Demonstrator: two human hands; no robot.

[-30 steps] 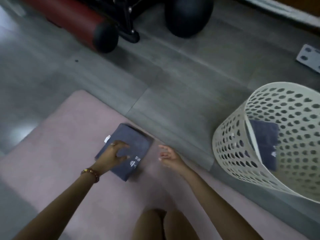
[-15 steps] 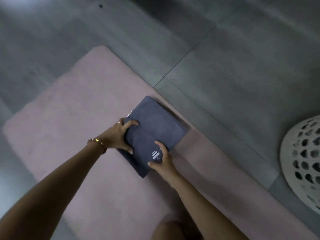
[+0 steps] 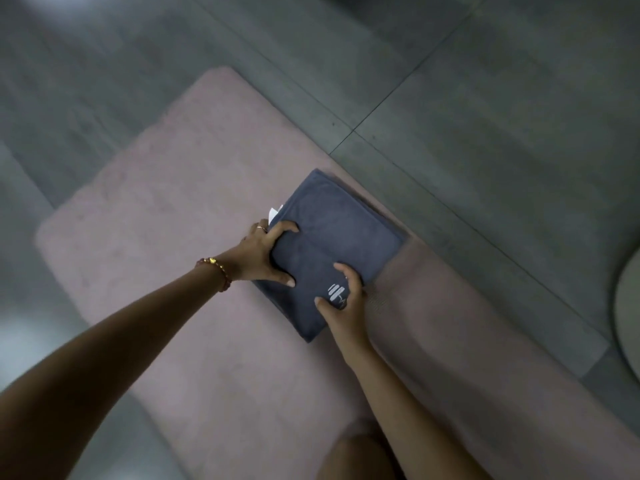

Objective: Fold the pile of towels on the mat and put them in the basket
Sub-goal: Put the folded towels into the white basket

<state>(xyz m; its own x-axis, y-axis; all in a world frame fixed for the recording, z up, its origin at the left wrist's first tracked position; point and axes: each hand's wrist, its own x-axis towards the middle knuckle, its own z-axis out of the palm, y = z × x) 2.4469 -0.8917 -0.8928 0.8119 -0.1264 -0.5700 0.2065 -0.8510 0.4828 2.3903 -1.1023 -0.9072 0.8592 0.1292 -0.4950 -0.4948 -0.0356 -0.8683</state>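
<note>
Gripping 1 folded dark-blue towel (image 3: 343,233) with both hands, flat on the pink mat (image 3: 166,216), close to the mat edge that meets the grey floor (image 3: 485,109). Left hand (image 3: 265,252) clamped on the towel's left edge, index finger and thumb curled over the top face, remaining fingers out of sight at the side. Right hand (image 3: 344,303) curled round the near-right edge, thumb and fingertips pressing the top beside a white striped logo (image 3: 336,293). Noted 1 small white tag (image 3: 273,213) poking out at the left edge, just beyond the left hand. Noted ring (image 3: 262,229) on a left finger, beaded bracelet (image 3: 216,271) on the left wrist. Pale basket (image 3: 628,306) only partly in frame at far right, on the floor, well apart from the towel; contents not visible. Bare knee (image 3: 356,455) at bottom edge.
</note>
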